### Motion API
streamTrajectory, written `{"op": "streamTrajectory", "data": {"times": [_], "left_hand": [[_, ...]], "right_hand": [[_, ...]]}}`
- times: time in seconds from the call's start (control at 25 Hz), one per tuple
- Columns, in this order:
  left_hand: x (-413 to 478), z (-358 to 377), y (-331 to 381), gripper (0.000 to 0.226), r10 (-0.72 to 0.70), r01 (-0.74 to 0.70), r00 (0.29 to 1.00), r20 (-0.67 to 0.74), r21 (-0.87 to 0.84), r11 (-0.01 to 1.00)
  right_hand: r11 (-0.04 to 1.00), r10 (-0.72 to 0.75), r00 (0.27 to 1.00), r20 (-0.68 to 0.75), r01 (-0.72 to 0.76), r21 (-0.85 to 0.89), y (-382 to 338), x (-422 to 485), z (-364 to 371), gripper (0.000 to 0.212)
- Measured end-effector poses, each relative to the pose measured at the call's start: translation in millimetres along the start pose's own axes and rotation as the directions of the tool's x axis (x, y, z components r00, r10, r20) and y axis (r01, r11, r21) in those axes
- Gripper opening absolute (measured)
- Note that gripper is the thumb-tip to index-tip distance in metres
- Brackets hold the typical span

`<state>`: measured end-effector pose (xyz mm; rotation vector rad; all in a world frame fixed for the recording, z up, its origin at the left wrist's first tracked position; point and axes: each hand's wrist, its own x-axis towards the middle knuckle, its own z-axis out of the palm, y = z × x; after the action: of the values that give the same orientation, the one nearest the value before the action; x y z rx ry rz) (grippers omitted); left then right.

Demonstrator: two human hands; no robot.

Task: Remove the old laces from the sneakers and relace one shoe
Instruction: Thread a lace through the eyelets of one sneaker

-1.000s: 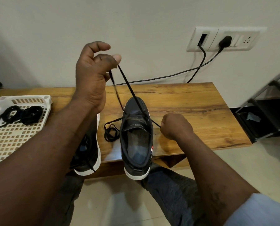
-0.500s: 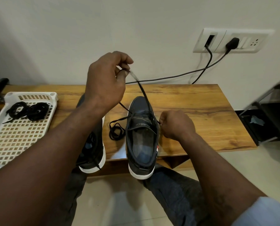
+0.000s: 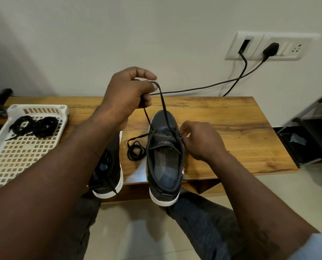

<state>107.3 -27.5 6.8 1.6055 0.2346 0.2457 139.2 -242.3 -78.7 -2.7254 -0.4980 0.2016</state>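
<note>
Left hand point(image 3: 127, 94) up above the shoe point(image 3: 165, 162) toe, fingers curled, thumb and forefinger pinching a loop of the lace point(image 3: 165, 107). Two strands drop from the pinch to the front eyelets. Right hand point(image 3: 199, 139) at the shoe's right eyelet row, thumb and fingertips pinching the lace there, other fingers curled in. Can't see which eyelet.

Shoe sits toe to the wall with its heel hanging off the near edge of the table point(image 3: 231, 117). Spare lace lies coiled just left of the shoe, on the wood.

Second shoe point(image 3: 117, 169) is left of the shoe, mostly hidden by the left forearm. A dark strand crosses its heel, so can't tell if it's fully unlaced. Tray point(image 3: 38, 107) is far left of the shoe, holding two bundles of old laces point(image 3: 34, 125).

Progress, judged:
- Old laces look to be out, two bundles in the tray fit two sneakers
- Relacing is barely begun, lace only through the front eyelets, tongue and upper rows bare
- Left to do: cross and thread the remaining rows, even the ends, maybe tie

Writing:
- Tongue has a faint print line, too small to read
- Small red and white tab on the shoe's right side, unreadable
- No brand legible anywhere

Socket point(image 3: 268, 46) on the wall up right of the shoe, with two cables plugged in
</note>
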Motion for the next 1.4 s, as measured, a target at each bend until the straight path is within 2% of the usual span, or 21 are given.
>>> {"op": "streamTrajectory", "data": {"times": [0.12, 0.2, 0.4, 0.52, 0.64, 0.72, 0.8, 0.88, 0.96, 1.08, 1.16, 1.28, 1.36, 1.4], "left_hand": [[3, -1, -1, 0.04, -0.007, 0.011, 0.999, 0.04, -0.116, 0.993], [4, -2, -3, 0.041, -0.004, 0.016, 0.997, 0.082, -0.141, 0.99], [6, -2, -11, 0.031, 0.002, -0.003, 0.997, 0.075, 0.013, 1.0], [9, -4, -16, 0.03, 0.019, -0.022, 0.998, 0.066, 0.051, 0.998], [9, -4, -27, 0.027, 0.015, -0.026, 0.997, 0.078, 0.138, 0.99], [9, -2, -31, 0.028, -0.003, -0.008, 0.997, 0.083, 0.128, 0.992], [9, 1, -31, 0.03, 0.011, -0.021, 0.993, 0.114, 0.088, 0.996], [7, 5, -28, 0.031, 0.043, -0.047, 0.987, 0.152, 0.025, 0.999], [6, 8, -25, 0.032, 0.072, -0.068, 0.981, 0.181, -0.028, 0.997], [6, 9, -24, 0.03, 0.081, -0.074, 0.978, 0.194, -0.04, 0.996], [6, 8, -27, 0.03, 0.061, -0.063, 0.981, 0.185, 0.002, 0.998], [4, 10, -34, 0.029, 0.013, -0.028, 0.983, 0.183, 0.078, 0.997], [1, 11, -39, 0.028, -0.016, -0.002, 0.982, 0.188, 0.099, 0.995], [1, 11, -42, 0.028, -0.025, 0.004, 0.981, 0.192, 0.108, 0.994]], "right_hand": [[0.996, 0.051, 0.998, -0.023, -0.053, -0.076, 1, 0, 2, 0.004], [0.985, 0.135, 0.991, -0.001, -0.135, -0.104, 4, -1, 2, 0.002], [0.963, 0.239, 0.968, 0.077, -0.226, -0.145, 8, 0, 3, 0.0], [0.942, 0.28, 0.959, 0.046, -0.265, -0.208, 13, -1, 2, 0.007], [0.935, 0.308, 0.949, 0.075, -0.287, -0.211, 14, -2, 3, 0.017], [0.965, 0.252, 0.963, 0.092, -0.243, -0.099, 13, -1, 0, 0.032], [0.991, 0.126, 0.99, 0.066, -0.129, 0.045, 7, -2, -6, 0.04], [0.997, 0.033, 0.999, 0.006, -0.034, 0.067, -2, -3, -6, 0.032], [0.997, 0.017, 0.997, -0.078, -0.011, 0.081, -7, -4, 1, 0.023], [0.99, 0.006, 0.992, -0.123, 0.011, 0.138, -12, -3, 10, 0.013], [0.985, 0.048, 0.99, -0.136, -0.024, 0.172, -8, -4, 13, 0.008], [0.973, 0.228, 0.969, -0.092, -0.229, 0.001, 9, -5, 18, 0.002], [0.949, 0.3, 0.954, -0.019, -0.301, -0.09, 16, -5, 17, 0.011], [0.957, 0.28, 0.96, 0.015, -0.278, -0.081, 16, -3, 15, 0.019]]}}
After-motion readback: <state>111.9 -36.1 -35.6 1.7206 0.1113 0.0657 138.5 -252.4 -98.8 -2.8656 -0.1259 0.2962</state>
